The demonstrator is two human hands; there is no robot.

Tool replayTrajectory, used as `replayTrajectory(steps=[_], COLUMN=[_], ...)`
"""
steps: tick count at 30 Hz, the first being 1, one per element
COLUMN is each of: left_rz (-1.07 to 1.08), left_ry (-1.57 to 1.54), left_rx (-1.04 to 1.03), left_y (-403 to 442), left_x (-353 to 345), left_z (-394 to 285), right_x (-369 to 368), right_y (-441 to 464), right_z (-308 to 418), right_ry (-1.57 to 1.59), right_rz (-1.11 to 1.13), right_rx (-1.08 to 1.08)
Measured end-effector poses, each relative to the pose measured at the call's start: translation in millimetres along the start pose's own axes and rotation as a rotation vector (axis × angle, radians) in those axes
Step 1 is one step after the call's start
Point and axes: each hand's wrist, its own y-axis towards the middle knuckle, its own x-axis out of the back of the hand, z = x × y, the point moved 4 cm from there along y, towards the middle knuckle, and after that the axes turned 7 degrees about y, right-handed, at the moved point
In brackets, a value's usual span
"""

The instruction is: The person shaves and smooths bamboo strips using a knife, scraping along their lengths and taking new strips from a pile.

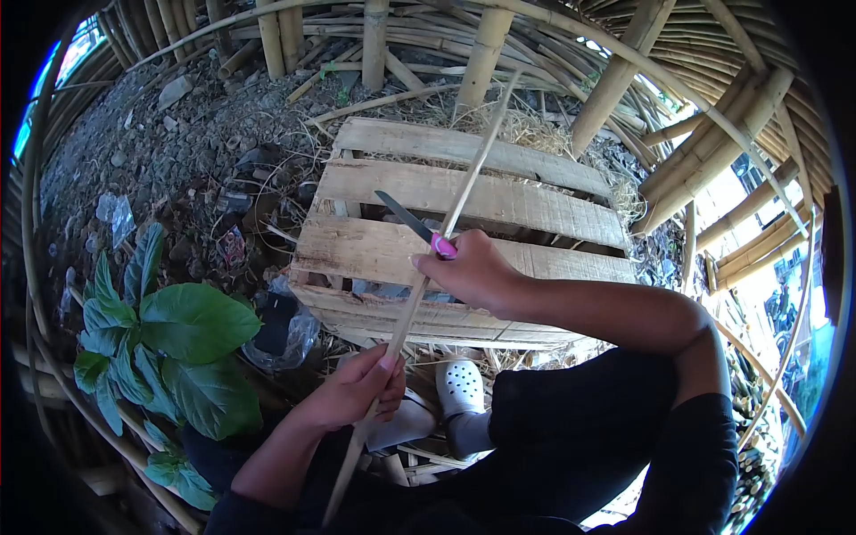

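Note:
A long, thin bamboo strip [481, 153] runs slantwise from my lap up across a slatted wooden crate [383, 248]. My left hand [361, 385] is closed around the strip's lower part, in front of the crate's near edge. Farther up, my right hand [473, 272] grips a knife [406, 215] by its pink handle, with the dark blade pointing up and left over the slats. The strip passes right by the knife's handle and my right thumb. Whether the blade touches the strip I cannot tell.
A leafy green plant [201, 325] stands at the left, close to my left arm. Stony soil with plastic scraps [116, 218] lies beyond it. Bamboo posts [486, 58] rise behind the crate. A white clog [461, 388] is on my foot below.

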Motion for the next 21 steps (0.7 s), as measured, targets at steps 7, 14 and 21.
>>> replayTrajectory(steps=[7,14,21], left_rz=[-0.078,-0.054,-0.073], left_ry=[-0.263,-0.604,-0.591], left_rx=[-0.02,0.033,0.101], left_y=[-2,-12,-12], left_x=[-15,2,-8], left_z=[-10,-15,-22], right_x=[-19,-12,-12], right_y=[-35,-30,-48], right_z=[23,14,34], right_ry=[-0.092,0.001,-0.313], right_rz=[0.235,0.233,0.139], right_rx=[0.242,0.528,0.781])
